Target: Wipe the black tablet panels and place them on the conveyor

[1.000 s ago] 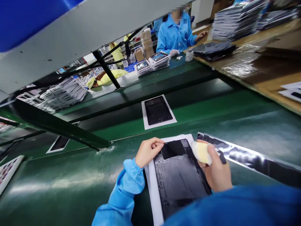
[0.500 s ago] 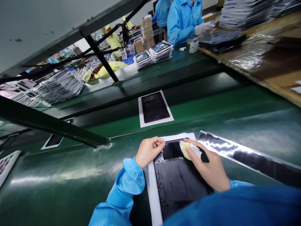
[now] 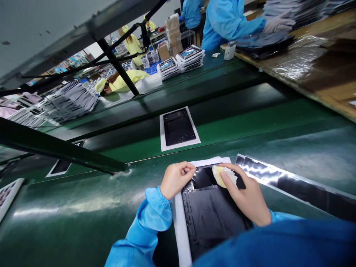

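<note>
A black tablet housing lies on white foam sheet in front of me. At its upper left corner is my left hand, with thumb and forefinger pinched together; whatever is between them is hidden. My right hand grips a yellow sponge with crumpled white wipe and presses it on the smooth black area at the housing's upper end. My sleeve covers the lower right part of the housing.
Right of my hands lies a long black film strip. Another tablet housing on white sheet rests on the green conveyor belt. A green metal bar slants in from the left. A co-worker's gloved hand is at the cardboard-covered table.
The housing on the belt has shifted slightly left. The co-worker's gloved hand has moved right, toward the stack. My hands stay nearly in place, the sponge still on the black area.
</note>
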A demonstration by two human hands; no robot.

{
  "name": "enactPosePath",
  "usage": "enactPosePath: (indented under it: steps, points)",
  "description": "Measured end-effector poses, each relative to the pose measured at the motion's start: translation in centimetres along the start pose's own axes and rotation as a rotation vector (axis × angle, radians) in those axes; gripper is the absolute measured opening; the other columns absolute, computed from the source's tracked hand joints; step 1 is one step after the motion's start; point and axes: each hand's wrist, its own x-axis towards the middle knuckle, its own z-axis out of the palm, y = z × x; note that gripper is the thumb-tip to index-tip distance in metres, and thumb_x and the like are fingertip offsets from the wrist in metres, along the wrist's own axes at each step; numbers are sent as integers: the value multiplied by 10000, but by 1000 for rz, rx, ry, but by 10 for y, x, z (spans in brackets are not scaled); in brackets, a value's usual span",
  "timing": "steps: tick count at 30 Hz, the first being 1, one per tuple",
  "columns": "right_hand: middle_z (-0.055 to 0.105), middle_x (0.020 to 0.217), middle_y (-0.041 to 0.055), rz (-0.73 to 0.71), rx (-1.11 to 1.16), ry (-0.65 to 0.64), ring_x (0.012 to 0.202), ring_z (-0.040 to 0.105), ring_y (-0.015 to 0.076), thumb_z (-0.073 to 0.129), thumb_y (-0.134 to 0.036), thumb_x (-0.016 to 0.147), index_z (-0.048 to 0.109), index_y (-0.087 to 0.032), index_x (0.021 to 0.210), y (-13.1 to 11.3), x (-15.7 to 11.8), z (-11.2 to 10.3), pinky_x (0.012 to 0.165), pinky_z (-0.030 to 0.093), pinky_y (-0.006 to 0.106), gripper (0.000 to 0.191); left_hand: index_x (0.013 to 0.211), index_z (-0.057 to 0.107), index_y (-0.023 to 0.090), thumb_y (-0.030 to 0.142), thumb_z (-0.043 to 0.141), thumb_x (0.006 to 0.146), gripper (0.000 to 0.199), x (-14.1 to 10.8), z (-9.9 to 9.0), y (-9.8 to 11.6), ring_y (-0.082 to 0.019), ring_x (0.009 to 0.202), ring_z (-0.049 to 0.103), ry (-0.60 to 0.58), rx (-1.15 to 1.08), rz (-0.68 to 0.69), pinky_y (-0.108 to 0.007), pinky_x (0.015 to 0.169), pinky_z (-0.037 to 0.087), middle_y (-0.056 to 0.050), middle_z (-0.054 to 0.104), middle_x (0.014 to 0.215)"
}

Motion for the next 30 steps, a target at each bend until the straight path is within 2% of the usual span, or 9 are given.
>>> enactPosePath:
  steps: [5, 10, 30]
  points:
    - [751, 906, -2, -8, -1, 1, 712, 699, 195, 527, -451, 846, 642, -268, 967, 2, 0, 1, 601, 554, 288, 248, 829, 734, 214, 270, 572, 778, 179, 0, -1, -1, -88, 570, 485, -1, -3, 6, -191, 563, 380, 53, 658, 677]
    - [751, 865, -13, -13, -12, 0, 640, 683, 178, 525, -445, 848, 641, -269, 967, 3, -1, 1, 532, 527, 269, 242, 830, 735, 197, 277, 574, 778, 187, 0, -1, -2, -84, 561, 483, 1, -34, 19, -193, 556, 378, 44, 656, 672]
    - [750, 893, 0, -23, -19, -8, 691, 691, 186, 522, -435, 853, 641, -263, 989, 4, -1, 2, 588, 534, 279, 249, 834, 741, 203, 270, 588, 783, 174, 1, 0, -4, -81, 552, 491, 7, -22, 28, -178, 533, 365, 47, 660, 663]
